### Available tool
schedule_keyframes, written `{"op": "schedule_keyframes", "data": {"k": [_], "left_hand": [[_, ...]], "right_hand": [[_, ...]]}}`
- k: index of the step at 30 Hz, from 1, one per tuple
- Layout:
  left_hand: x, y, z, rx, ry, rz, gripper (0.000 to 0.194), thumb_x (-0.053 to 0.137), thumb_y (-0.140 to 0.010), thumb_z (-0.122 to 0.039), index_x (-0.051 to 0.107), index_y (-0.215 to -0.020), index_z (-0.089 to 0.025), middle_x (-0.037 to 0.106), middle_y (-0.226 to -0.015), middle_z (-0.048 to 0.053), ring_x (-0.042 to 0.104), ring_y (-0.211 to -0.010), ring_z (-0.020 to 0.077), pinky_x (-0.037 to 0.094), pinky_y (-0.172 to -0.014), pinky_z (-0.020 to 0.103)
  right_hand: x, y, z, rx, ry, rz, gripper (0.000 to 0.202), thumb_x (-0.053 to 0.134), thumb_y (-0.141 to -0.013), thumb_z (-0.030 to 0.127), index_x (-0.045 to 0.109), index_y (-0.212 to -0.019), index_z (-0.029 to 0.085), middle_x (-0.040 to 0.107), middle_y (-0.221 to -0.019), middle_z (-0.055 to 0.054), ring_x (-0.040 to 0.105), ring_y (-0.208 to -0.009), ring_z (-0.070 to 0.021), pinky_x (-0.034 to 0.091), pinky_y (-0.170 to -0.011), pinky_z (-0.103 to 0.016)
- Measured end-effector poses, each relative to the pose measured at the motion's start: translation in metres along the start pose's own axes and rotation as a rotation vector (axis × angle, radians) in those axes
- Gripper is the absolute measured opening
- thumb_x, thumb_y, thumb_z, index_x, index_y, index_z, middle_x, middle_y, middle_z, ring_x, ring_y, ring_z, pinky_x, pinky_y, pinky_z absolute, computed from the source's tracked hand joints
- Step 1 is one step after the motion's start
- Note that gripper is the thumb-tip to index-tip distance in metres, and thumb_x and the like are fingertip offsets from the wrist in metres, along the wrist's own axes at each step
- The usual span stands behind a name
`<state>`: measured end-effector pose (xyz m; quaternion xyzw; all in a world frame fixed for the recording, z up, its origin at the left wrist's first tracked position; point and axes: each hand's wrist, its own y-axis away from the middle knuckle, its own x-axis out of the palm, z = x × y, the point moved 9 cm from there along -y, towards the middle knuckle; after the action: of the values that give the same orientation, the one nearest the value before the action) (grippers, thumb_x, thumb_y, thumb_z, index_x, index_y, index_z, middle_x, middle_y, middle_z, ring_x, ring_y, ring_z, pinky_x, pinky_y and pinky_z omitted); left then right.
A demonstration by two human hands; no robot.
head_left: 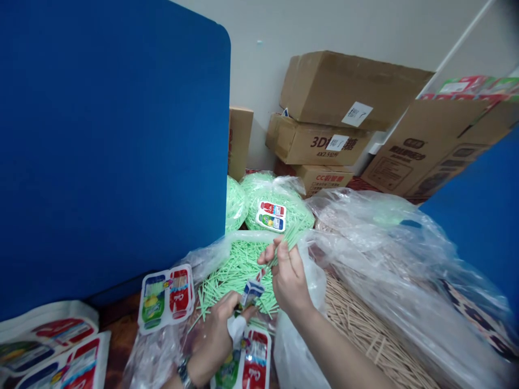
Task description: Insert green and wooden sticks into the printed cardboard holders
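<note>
Evidently, the right hand [290,283] pinches green sticks [294,232] in its fingers above an open plastic bag [253,236] of more, near the small packet [253,290] grasped in the left hand's [217,332] fingers, which seems to call for steady alignment, over a dark reddish surface [121,332], with cardboard boxes [348,89] by a pale wall [255,75].

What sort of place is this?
Probably a packing room or small workshop. Big brown cardboard boxes are stacked by the wall, thin pale green sticks lie heaped in an open clear plastic bag, and flat white packs printed with bottles lie nearby.
</note>
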<state>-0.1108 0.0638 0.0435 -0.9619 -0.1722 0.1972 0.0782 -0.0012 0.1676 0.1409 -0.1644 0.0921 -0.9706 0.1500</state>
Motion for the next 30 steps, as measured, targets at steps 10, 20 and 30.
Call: {"op": "schedule_keyframes", "data": {"k": [10,20,30], "left_hand": [[0.004,-0.006,-0.014,0.104,-0.121,0.002,0.025,0.055,-0.084,-0.016,0.038,-0.067,-0.021,0.044,-0.069,-0.003,0.045,-0.065,0.0158,0.033,-0.06,0.026],[-0.006,-0.013,-0.035,0.278,-0.197,-0.008,0.023,0.05,-0.088,-0.01,0.039,-0.071,-0.021,0.045,-0.071,-0.002,0.045,-0.066,0.015,0.031,-0.059,0.026],[-0.012,-0.016,-0.043,0.313,-0.198,0.017,0.023,0.057,-0.087,-0.012,0.044,-0.069,-0.02,0.049,-0.07,-0.002,0.047,-0.065,0.0145,0.037,-0.059,0.026]], "right_hand": [[0.009,0.026,-0.007,-0.127,0.427,0.069,0.032,0.029,-0.1,0.045,0.054,-0.098,0.024,0.061,-0.093,-0.006,0.053,-0.111,-0.0215,0.038,-0.102,-0.042],[0.011,0.035,-0.016,-0.212,0.653,0.309,0.037,0.037,-0.097,0.046,0.045,-0.127,0.026,0.038,-0.146,-0.009,0.028,-0.139,-0.028,0.028,-0.111,-0.052],[0.024,0.037,0.005,-0.526,0.927,0.466,0.039,0.036,-0.098,0.03,0.047,-0.136,0.03,0.052,-0.139,-0.005,0.037,-0.135,-0.0276,0.02,-0.112,-0.059]]}}
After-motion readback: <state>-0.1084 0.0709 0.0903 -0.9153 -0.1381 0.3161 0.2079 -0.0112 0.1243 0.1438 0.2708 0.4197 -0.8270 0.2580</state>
